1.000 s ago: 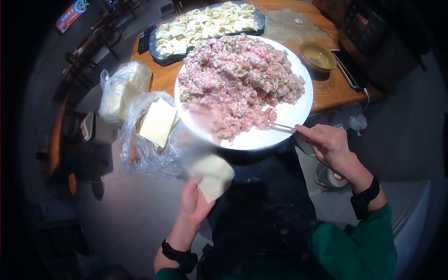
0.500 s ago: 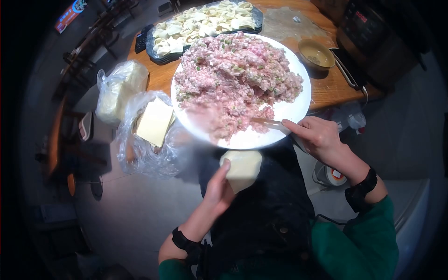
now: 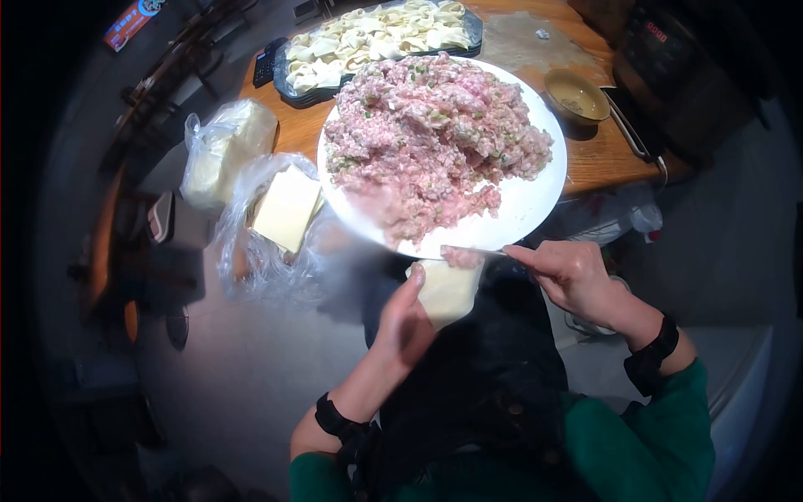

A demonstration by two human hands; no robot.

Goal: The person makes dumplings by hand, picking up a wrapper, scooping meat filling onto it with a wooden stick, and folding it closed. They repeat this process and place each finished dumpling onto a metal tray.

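Observation:
My left hand [image 3: 406, 316] pinches a pale square wonton wrapper [image 3: 446, 299], thumb on top, just below the near rim of the white plate [image 3: 531, 205]. A large mound of pink minced meat with green bits [image 3: 435, 125] covers most of that plate. In my right hand [image 3: 573, 276] is a narrow flat knife [image 3: 495, 252], its handle mostly hidden by the fingers. A small lump of minced meat [image 3: 460, 257] sits at the blade's tip, over the wrapper's upper edge; whether it touches the wrapper is hard to tell.
Left of the plate, a stack of wrappers [image 3: 286, 209] lies in an opened plastic bag [image 3: 259, 259], beside another filled bag [image 3: 226, 155]. A tray of folded wontons [image 3: 376, 40] stands behind on the wooden table [image 3: 293, 134]. At right are a small bowl [image 3: 577, 96] and a dark appliance [image 3: 677, 58].
The knife has come off the plate toward me, carrying a lump of minced meat to the wrapper. My left hand has raised the wrapper slightly, up and to the right.

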